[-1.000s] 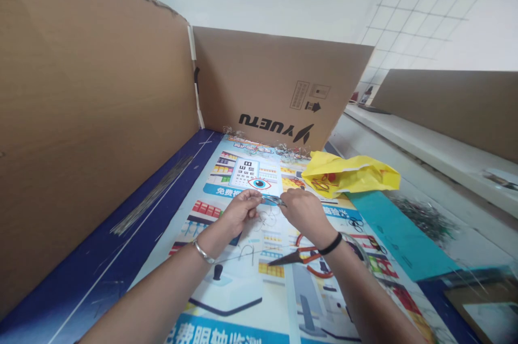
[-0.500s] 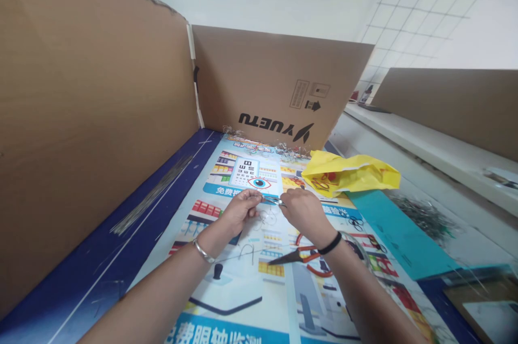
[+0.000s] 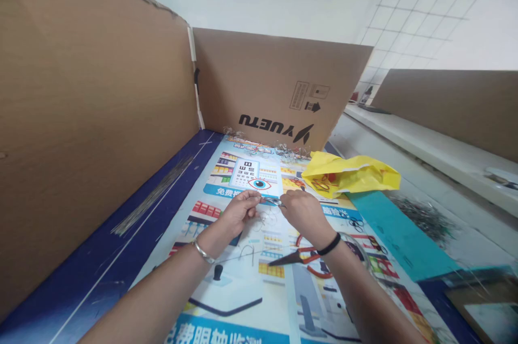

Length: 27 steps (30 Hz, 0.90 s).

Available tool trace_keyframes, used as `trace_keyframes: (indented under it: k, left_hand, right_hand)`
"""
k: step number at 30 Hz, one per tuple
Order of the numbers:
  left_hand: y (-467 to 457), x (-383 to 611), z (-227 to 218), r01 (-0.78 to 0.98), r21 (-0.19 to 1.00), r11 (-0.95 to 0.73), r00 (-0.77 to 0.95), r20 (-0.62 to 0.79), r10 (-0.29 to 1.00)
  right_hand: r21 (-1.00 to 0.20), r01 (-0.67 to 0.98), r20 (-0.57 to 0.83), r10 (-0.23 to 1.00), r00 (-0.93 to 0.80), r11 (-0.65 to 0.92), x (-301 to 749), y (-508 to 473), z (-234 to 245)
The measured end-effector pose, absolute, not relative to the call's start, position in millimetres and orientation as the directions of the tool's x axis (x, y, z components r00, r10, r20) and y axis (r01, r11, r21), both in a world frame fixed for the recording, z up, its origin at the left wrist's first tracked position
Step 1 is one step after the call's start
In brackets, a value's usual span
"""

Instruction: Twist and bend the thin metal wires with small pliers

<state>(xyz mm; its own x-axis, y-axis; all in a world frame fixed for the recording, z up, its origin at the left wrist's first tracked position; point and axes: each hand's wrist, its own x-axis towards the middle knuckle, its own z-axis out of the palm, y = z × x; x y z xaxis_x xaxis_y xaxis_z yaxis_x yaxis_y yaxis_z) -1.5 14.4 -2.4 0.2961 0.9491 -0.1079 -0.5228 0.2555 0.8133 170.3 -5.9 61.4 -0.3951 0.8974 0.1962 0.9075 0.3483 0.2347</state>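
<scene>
Small pliers [image 3: 273,201] sit in my right hand [image 3: 304,212], which is closed round their handles. Their jaws point left, to the fingertips of my left hand [image 3: 239,211]. That hand is closed in a pinch at the jaw tips; the thing between its fingers is too small to make out, perhaps thin wire. Loose bent wires [image 3: 267,218] lie on the printed poster sheet [image 3: 226,279] just below both hands. Scissors with orange-red handles [image 3: 287,259] rest by my right forearm, partly hidden behind it.
Straight wires [image 3: 151,198] lie in a bundle on the blue surface at left. A yellow plastic bag [image 3: 368,172] lies at right, near a tangled wire heap [image 3: 424,220]. Cardboard panels [image 3: 259,85] stand at the back and left. Wire scraps [image 3: 289,150] line the back panel's foot.
The pliers have turned slightly and their handles look closer together. Both hands stay in nearly the same place.
</scene>
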Motion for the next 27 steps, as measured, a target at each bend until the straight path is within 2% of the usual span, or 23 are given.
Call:
trace_keyframes:
  k: [13,23,27]
  left_hand:
    - [12,-1,2,-0.521,0.812,0.262,0.280,-0.127,0.952]
    - [11,-1,1,-0.489,0.833,0.259,0.306,-0.114,0.945]
    - [11,-2,1,-0.490,0.830,0.266,0.340,-0.099,0.935]
  right_hand:
    - [0.156,0.931,0.161,0.922,-0.353,0.330,173,-3,57]
    - [-0.123,0.927,0.048,0.935,-0.351,0.354,184,9,48]
    - [-0.183,0.918,0.036,0.936,-0.351,0.352,186,11,48]
